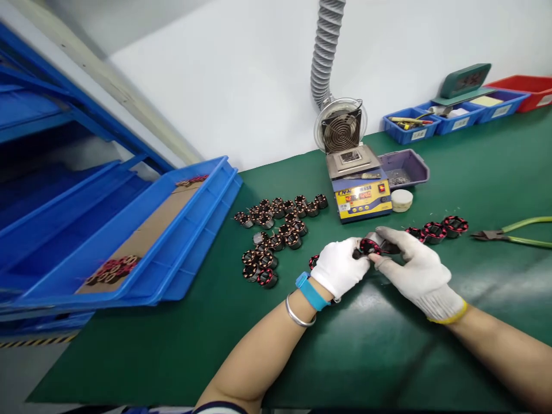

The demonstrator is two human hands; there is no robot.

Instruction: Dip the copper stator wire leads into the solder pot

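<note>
Both our gloved hands meet over the green bench (388,356), pinching one wound stator between them.

Our left hand (340,267) and right hand (416,270) wear white gloves; the fingers (361,261) of both close on a small stator with red winding (370,246), held just above the bench in front of us. Three more red-wound stators (435,230) sit in a row just right of our hands, and green-handled cutters (513,233) lie beyond them. A cluster of copper-wound stators (276,230) lies to the left, near blue trays (142,241). Behind our hands stands a solder pot (360,184) with a yellow front, a small fan (340,129) and grey hose (325,52) above it.
</note>
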